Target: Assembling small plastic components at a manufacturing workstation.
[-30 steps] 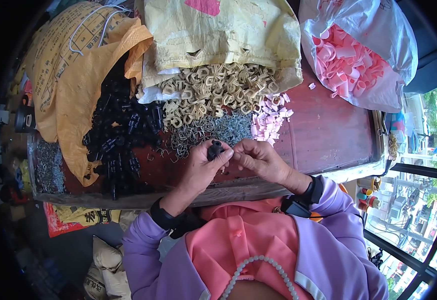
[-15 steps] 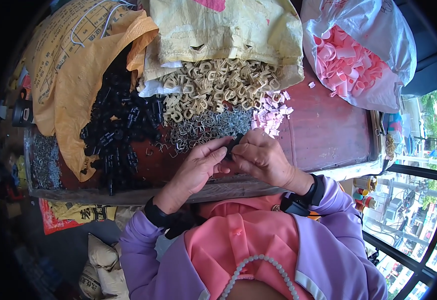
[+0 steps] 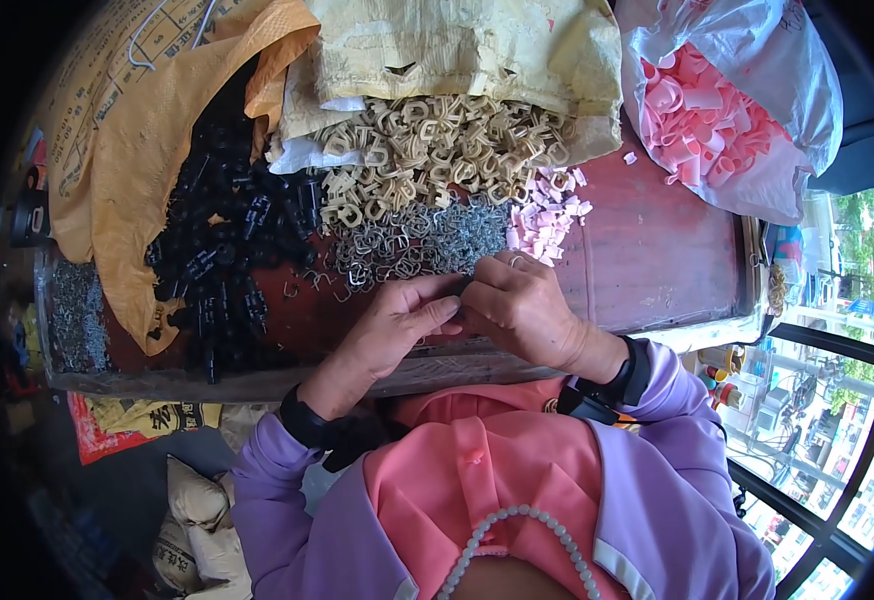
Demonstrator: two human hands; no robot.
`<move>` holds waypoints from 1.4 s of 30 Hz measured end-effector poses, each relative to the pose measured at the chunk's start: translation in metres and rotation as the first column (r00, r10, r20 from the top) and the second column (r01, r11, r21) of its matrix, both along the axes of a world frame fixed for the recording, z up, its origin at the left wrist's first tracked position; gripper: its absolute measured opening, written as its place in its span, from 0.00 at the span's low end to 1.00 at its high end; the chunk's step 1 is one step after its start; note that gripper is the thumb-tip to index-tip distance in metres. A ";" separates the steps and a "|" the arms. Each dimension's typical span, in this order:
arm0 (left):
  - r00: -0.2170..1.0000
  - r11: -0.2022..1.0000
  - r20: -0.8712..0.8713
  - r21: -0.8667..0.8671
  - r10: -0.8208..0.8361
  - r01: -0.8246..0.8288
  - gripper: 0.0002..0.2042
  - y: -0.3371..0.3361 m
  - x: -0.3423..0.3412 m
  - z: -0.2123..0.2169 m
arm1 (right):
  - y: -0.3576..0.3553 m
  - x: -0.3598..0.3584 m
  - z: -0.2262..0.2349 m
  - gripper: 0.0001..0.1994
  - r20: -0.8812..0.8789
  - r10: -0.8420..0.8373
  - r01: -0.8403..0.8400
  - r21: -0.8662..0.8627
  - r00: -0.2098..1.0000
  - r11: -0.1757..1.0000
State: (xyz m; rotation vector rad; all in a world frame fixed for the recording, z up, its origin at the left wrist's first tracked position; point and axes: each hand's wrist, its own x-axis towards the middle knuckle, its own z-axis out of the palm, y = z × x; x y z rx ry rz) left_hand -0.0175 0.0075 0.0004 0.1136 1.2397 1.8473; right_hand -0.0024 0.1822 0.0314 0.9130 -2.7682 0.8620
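Over the front edge of the table, my left hand (image 3: pixel 394 328) and my right hand (image 3: pixel 525 308) meet at the fingertips. Both are closed on a small black plastic part (image 3: pixel 465 284), mostly covered by the fingers. Just beyond them lie a heap of bent metal wire clips (image 3: pixel 382 245), a patch of finer grey metal pieces (image 3: pixel 469 235) and a small pile of pale pink pieces (image 3: pixel 545 222). Farther back, beige plastic buckles (image 3: pixel 437 150) spill out of a yellowish sack (image 3: pixel 467 50). Black plastic parts (image 3: pixel 222 290) are heaped to the left.
An orange woven sack (image 3: pixel 117 190) drapes over the table's left side. At the back right, a white bag (image 3: pixel 787 170) holds curled pink plastic pieces (image 3: pixel 707 115). The reddish tabletop (image 3: pixel 657 270) shows at right. More small metal pieces (image 3: pixel 79 320) lie at the far left end.
My right hand has rolled over the black part, hiding more of it. The left fingers have drawn in closer. The whole view has shifted slightly.
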 end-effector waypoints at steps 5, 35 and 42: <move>0.996 0.998 0.081 0.034 0.045 -0.048 0.16 -0.009 -0.001 -0.009 | -0.007 -0.004 -0.009 0.08 -0.005 0.007 -0.007 -0.035 1.000 0.999; 0.914 0.924 0.379 0.278 0.145 -0.261 0.13 -0.060 0.001 -0.022 | -0.028 -0.016 -0.009 0.10 0.228 0.215 -0.164 -0.223 0.949 0.961; 0.881 0.845 0.446 0.399 0.159 -0.355 0.13 -0.056 0.003 -0.026 | -0.034 -0.016 -0.010 0.06 0.299 0.084 -0.007 -0.251 0.951 0.968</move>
